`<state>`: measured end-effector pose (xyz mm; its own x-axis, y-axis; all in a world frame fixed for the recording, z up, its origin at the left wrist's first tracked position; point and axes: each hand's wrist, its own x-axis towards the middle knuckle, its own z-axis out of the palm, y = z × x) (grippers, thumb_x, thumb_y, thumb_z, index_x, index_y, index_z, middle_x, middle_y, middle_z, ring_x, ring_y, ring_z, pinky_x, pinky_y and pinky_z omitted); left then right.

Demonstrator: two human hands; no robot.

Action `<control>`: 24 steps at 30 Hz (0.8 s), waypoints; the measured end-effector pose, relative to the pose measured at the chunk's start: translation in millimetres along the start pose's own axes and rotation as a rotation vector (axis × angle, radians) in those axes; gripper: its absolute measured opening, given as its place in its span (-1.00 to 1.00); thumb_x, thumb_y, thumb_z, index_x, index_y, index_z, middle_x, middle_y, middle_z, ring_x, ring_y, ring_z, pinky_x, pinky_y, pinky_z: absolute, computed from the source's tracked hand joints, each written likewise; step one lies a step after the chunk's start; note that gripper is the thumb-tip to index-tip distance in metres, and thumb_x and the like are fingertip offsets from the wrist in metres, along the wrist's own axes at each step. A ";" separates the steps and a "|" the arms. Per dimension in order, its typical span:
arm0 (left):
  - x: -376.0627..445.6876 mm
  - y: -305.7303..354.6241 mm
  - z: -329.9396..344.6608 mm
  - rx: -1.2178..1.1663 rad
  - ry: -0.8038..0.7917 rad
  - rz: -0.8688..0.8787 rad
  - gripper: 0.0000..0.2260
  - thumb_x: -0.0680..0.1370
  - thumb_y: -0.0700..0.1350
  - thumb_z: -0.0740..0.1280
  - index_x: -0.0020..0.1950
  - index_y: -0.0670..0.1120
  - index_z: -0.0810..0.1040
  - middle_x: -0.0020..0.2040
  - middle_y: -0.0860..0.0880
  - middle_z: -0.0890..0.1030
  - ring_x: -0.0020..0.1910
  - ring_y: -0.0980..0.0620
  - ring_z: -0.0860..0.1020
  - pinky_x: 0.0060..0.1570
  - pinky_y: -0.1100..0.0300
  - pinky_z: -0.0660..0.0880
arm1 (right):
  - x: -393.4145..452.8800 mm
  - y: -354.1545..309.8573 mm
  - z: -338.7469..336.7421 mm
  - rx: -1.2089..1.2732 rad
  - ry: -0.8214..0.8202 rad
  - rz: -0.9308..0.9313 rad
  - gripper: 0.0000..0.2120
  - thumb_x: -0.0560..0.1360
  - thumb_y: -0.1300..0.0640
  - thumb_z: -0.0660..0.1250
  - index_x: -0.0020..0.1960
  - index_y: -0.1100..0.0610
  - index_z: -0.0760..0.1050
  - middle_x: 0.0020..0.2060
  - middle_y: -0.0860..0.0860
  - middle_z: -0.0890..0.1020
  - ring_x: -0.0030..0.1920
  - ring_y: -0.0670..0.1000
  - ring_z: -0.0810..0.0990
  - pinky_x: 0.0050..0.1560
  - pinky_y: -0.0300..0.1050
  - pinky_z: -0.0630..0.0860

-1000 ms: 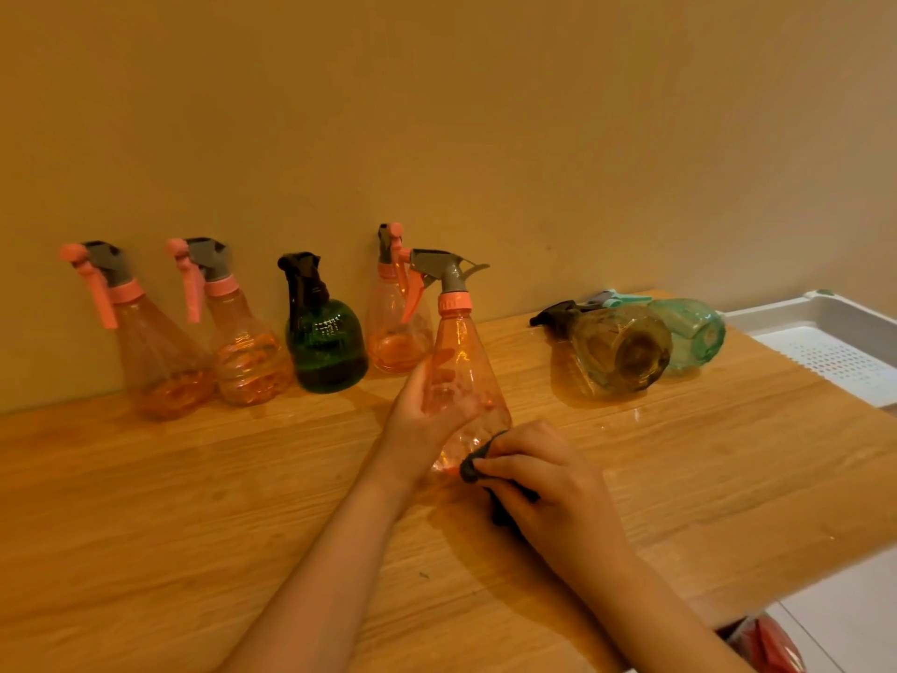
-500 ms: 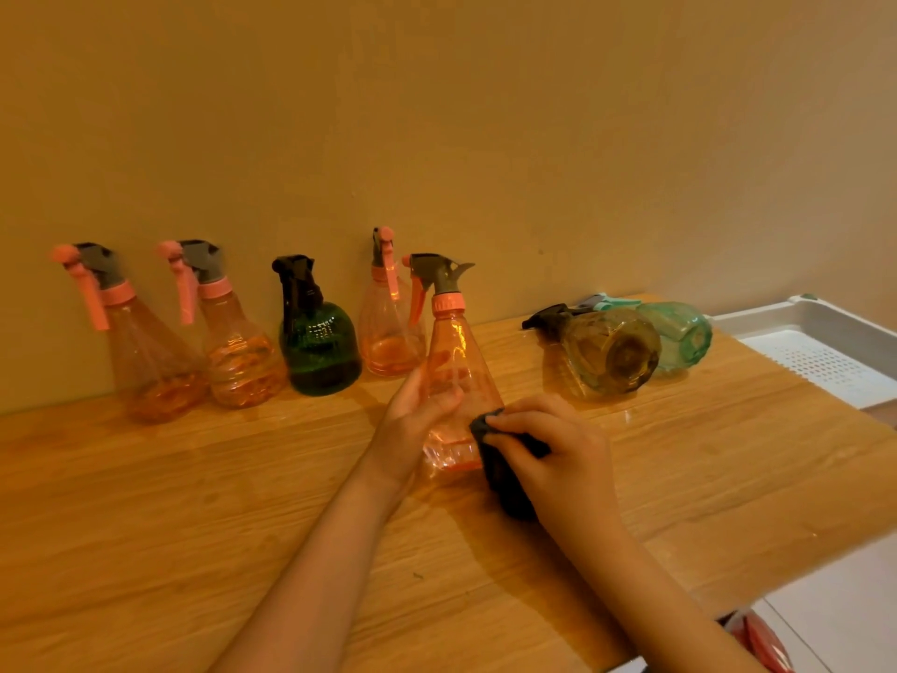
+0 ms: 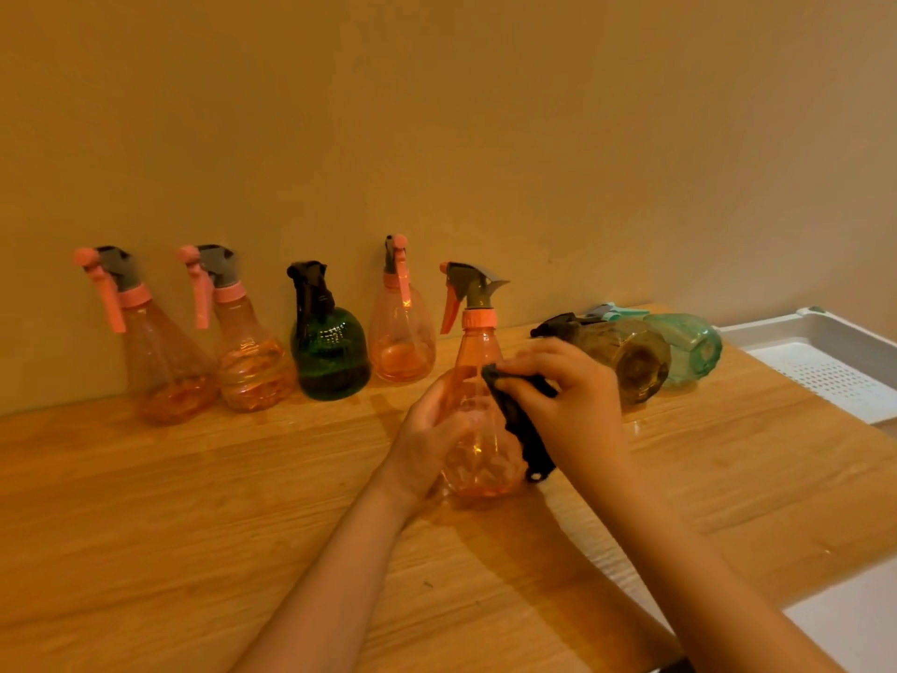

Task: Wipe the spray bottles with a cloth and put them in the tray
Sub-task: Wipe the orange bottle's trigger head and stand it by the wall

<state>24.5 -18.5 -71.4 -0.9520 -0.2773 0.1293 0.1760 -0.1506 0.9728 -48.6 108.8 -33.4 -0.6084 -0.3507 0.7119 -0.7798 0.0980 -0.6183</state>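
An orange spray bottle (image 3: 478,361) with a grey trigger head stands upright mid-table. My left hand (image 3: 427,439) grips its lower body from the left. My right hand (image 3: 568,395) presses a dark cloth (image 3: 522,425) against the bottle's right side, near its upper body. Three more orange bottles (image 3: 160,361) (image 3: 247,361) (image 3: 402,332) and a dark green one (image 3: 330,352) stand along the wall. A brownish bottle (image 3: 626,357) and a teal bottle (image 3: 689,347) lie on their sides to the right. The white tray (image 3: 772,335) sits at the far right.
The wooden table (image 3: 145,527) runs up to a beige wall behind the bottles. Its front right corner drops off to a white floor (image 3: 854,619). The tray's perforated bottom holds no bottles in the visible part.
My right hand has slid the cloth up from the bottle's base to its upper side. The left hand keeps hold of the bottle, which has turned slightly.
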 end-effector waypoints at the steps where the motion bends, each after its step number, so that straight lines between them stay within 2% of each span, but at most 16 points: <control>1: 0.2 -0.5 0.3 -0.021 -0.008 -0.011 -0.47 0.28 -0.02 0.43 0.24 -0.04 0.49 0.02 -0.13 0.62 -0.03 -0.08 0.63 -0.07 0.08 0.58 | -11.8 2.0 -4.8 0.021 -0.020 0.005 -0.78 0.31 0.36 0.49 -0.16 0.08 0.63 -0.23 -0.13 0.59 -0.16 -0.15 0.58 -0.10 -0.37 0.50; 4: 1.6 -0.8 2.2 -0.010 -0.015 -0.015 -0.45 0.25 0.06 0.43 0.22 -0.01 0.51 0.08 -0.11 0.62 0.06 -0.10 0.61 0.01 0.04 0.56 | -44.9 6.5 -15.1 0.103 -0.065 0.028 -0.77 0.28 0.33 0.49 -0.18 0.03 0.64 -0.21 -0.16 0.59 -0.15 -0.18 0.58 -0.11 -0.42 0.46; 9: 2.7 -3.0 2.1 -0.008 0.004 0.000 -0.45 0.24 0.07 0.41 0.22 0.03 0.49 0.01 -0.04 0.64 0.04 -0.04 0.62 -0.07 0.13 0.55 | -78.2 13.8 -11.4 0.096 -0.103 -0.002 -0.86 0.31 0.11 0.45 -0.14 -0.02 0.61 -0.20 -0.16 0.58 -0.16 -0.18 0.57 -0.18 -0.37 0.48; 13: 1.5 -1.9 5.6 0.040 0.005 0.019 -0.64 0.38 -0.03 0.32 0.17 0.14 0.48 0.05 0.02 0.64 0.06 0.04 0.62 -0.02 0.14 0.57 | -82.9 16.6 -5.8 -0.073 -0.080 -0.155 -0.82 0.32 0.24 0.46 -0.13 0.03 0.58 -0.20 -0.14 0.54 -0.16 -0.15 0.51 -0.19 -0.37 0.43; 16: 1.3 -0.6 9.6 0.081 0.042 0.039 -0.69 0.41 0.03 0.30 0.15 0.18 0.48 0.03 0.11 0.66 0.08 0.09 0.62 0.01 0.14 0.55 | -81.9 14.6 -2.7 -0.127 -0.067 -0.246 -0.87 0.36 0.27 0.44 -0.11 0.13 0.59 -0.19 -0.10 0.53 -0.17 -0.09 0.51 -0.20 -0.28 0.44; 17: 1.3 -1.8 9.4 0.074 0.056 0.040 -0.67 0.39 0.09 0.35 0.15 0.17 0.49 0.04 0.09 0.66 0.10 0.06 0.62 0.04 0.11 0.56 | -81.3 13.7 -2.2 -0.123 -0.065 -0.275 -0.88 0.40 0.26 0.42 -0.09 0.12 0.56 -0.18 -0.09 0.52 -0.17 -0.07 0.51 -0.21 -0.25 0.44; 19: 1.7 -2.7 10.6 0.067 0.087 0.033 -0.49 0.25 0.24 0.49 0.14 0.15 0.51 0.05 0.05 0.67 0.11 0.01 0.62 0.06 0.08 0.57 | -80.5 12.1 -1.7 -0.125 -0.077 -0.330 -0.90 0.46 0.22 0.35 -0.05 0.09 0.51 -0.16 -0.09 0.50 -0.17 -0.06 0.49 -0.22 -0.23 0.44; 20: 1.8 -2.6 11.4 0.066 0.089 0.029 -0.45 0.20 0.22 0.53 0.14 0.14 0.51 0.04 0.04 0.67 0.09 0.00 0.62 0.05 0.09 0.57 | -80.5 11.7 -1.4 -0.135 -0.086 -0.346 -0.90 0.47 0.21 0.33 -0.04 0.08 0.49 -0.16 -0.09 0.50 -0.17 -0.06 0.48 -0.23 -0.23 0.43; 24: 2.2 -2.5 8.7 0.009 0.092 0.003 -0.57 0.34 -0.08 0.43 0.20 0.02 0.51 0.02 -0.04 0.67 0.05 -0.06 0.63 -0.07 0.12 0.57 | -82.3 12.6 -1.3 -0.141 -0.057 -0.288 -0.88 0.40 0.25 0.42 -0.08 0.11 0.56 -0.14 -0.13 0.49 -0.15 -0.11 0.47 -0.20 -0.28 0.43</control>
<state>19.8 -10.5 -71.9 -0.9242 -0.3643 0.1146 0.1764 -0.1410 0.9742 -8.5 140.1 -99.4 -0.3536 -0.4338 0.8288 -0.9339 0.1138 -0.3389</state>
